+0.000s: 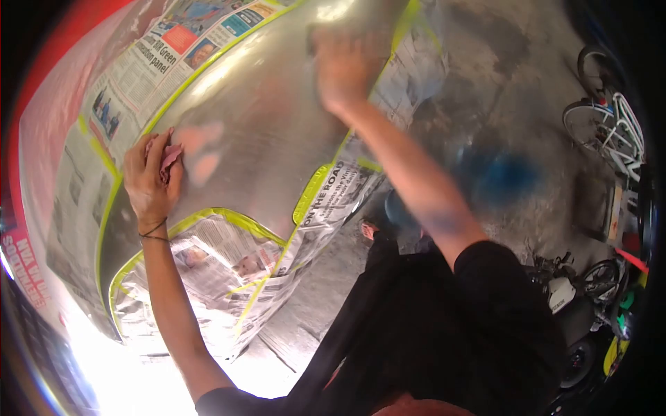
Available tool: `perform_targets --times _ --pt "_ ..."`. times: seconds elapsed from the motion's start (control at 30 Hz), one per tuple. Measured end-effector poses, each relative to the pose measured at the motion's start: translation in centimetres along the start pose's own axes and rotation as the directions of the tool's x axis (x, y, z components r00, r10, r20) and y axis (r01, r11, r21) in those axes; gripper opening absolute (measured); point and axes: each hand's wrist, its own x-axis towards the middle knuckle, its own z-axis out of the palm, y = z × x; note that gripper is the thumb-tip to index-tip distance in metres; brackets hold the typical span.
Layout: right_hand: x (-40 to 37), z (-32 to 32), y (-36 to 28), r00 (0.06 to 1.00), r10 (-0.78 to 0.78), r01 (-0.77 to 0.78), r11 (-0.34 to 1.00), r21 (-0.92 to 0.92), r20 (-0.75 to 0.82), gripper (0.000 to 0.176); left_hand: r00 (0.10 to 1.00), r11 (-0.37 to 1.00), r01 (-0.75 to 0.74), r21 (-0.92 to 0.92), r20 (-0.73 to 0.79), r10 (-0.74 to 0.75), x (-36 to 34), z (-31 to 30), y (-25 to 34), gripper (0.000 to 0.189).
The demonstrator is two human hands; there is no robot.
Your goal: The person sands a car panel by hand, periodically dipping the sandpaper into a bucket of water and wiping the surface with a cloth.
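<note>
A shiny grey vehicle panel (243,132) curves across the upper middle of the head view, edged with yellow-green masking tape (201,66). My left hand (150,180) is at the panel's left side, its fingers closed around a crumpled pink cloth or paper (170,161). Higher up, my right hand (345,66) lies over the far part of the panel and is smeared by motion. A dark edge shows beside its fingers, but what it is cannot be made out.
Newspaper (149,62) covers the areas around the panel, and more newspaper (201,256) fills the wheel opening. A white bicycle (614,125) and a motorcycle (565,295) stand at the right on the concrete floor (513,90). Bright light enters at lower left.
</note>
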Motion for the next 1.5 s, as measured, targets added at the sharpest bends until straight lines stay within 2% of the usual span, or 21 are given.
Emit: perform_targets --times 0.03,0.1,0.23,0.3,0.33,0.4,0.47,0.57,0.6,0.7,0.77,0.83,0.9,1.03,1.1,1.2,1.27,1.37,1.4,1.47,1.5 --pt "-2.6 -0.5 -2.0 1.0 -0.006 0.006 1.0 0.007 0.0 0.038 1.0 1.0 -0.012 0.004 -0.014 0.012 0.2 0.0 0.1 0.048" --pt "-6.7 -1.1 -4.7 0.964 -0.235 0.267 0.876 0.402 -0.126 0.037 1.0 1.0 -0.01 0.008 -0.009 0.01 0.1 0.1 0.3 0.048" --pt "0.0 0.7 3.4 0.929 -0.368 0.339 0.888 0.311 0.039 0.037 1.0 1.0 0.009 -0.002 -0.004 -0.009 0.0 0.4 0.1 0.048" --pt "3.0 1.3 5.2 0.984 -0.11 0.149 0.936 0.318 -0.138 0.041 1.0 1.0 0.006 -0.006 0.001 -0.006 0.3 0.1 0.3 0.049" --pt "2.4 0.8 3.6 0.984 -0.116 0.154 0.934 0.321 -0.135 0.041 1.0 1.0 -0.001 -0.006 0.0 0.001 0.3 -0.1 0.4 0.05" --pt "-1.4 -0.4 -0.9 0.996 -0.045 0.051 0.995 0.081 -0.077 0.031 1.0 1.0 0.007 0.01 0.002 -0.007 -0.2 0.0 -0.1 0.05" --pt "-8.5 -1.4 -3.7 0.971 -0.173 0.217 0.925 0.311 -0.164 0.033 1.0 1.0 0.005 0.026 0.003 -0.005 -0.1 0.2 -0.1 0.05" --pt "-7.6 -1.3 -0.1 0.924 -0.363 0.381 0.849 0.366 -0.121 0.036 1.0 1.0 -0.013 0.025 -0.002 0.013 0.1 0.0 -0.2 0.051" --pt "-4.8 -1.1 0.7 0.962 -0.27 0.267 0.882 0.389 -0.049 0.037 1.0 1.0 -0.008 0.028 0.006 0.008 0.0 0.0 -0.2 0.051" --pt "3.5 -0.2 2.6 0.977 -0.169 0.203 0.924 0.324 -0.129 0.039 1.0 1.0 -0.007 0.028 0.007 0.007 0.1 0.1 -0.2 0.052" --pt "6.3 -1.5 -1.3 0.992 0.123 -0.119 0.955 0.271 0.001 0.041 1.0 1.0 -0.006 0.025 0.011 0.006 0.1 -0.2 -0.2 0.052" --pt "4.1 0.6 -6.8 0.996 -0.093 0.087 0.97 0.229 0.015 0.04 1.0 1.0 -0.002 -0.008 0.002 0.002 0.1 -0.4 0.1 0.052" --pt "1.1 -0.8 -12.2 0.886 -0.382 0.454 0.829 0.326 -0.261 0.034 1.0 1.0 -0.005 0.001 -0.012 0.005 0.2 -0.3 0.1 0.052" --pt "5.0 -0.8 -7.1 0.867 -0.478 0.492 0.772 0.402 -0.142 0.034 1.0 1.0 -0.006 0.016 -0.004 0.006 0.1 -0.2 -0.1 0.052" --pt "6.4 0.0 -4.5 0.994 -0.059 0.095 0.892 0.443 -0.095 0.034 1.0 1.0 -0.004 -0.004 -0.005 0.004 0.0 -0.2 -0.1 0.052" --pt "3.6 0.2 -12.2 0.997 -0.067 0.056 0.965 0.256 0.036 0.037 1.0 1.0 0.009 -0.02 -0.009 -0.009 -0.1 -0.3 -0.4 0.052" --pt "0.3 -0.6 -16.4 0.897 -0.361 0.427 0.859 0.284 -0.256 0.037 1.0 0.999 0.007 -0.035 0.0 -0.007 0.0 0.0 -0.1 0.052" --pt "2.7 -0.8 -11.7 0.853 -0.503 0.518 0.78 0.351 -0.141 0.041 1.0 1.0 -0.025 -0.003 -0.007 0.025 -0.1 0.1 -0.2 0.052" --pt "4.5 -1.2 -8.2 0.886 -0.393 0.313 0.898 0.308 0.246 0.047 1.0 1.0 -0.02 0.011 -0.001 0.02 -0.1 0.2 -0.4 0.053" --pt "6.1 -0.4 -0.8 0.989 -0.079 0.021 0.914 0.406 0.127 0.048 1.0 1.0 0.0 0.019 0.019 0.0 -0.6 0.1 -0.5 0.054" --pt "4.8 0.0 -1.0 0.987 -0.082 0.017 0.914 0.406 0.141 0.048 1.0 1.0 -0.002 0.008 0.003 0.002 -0.5 0.1 -0.4 0.054"
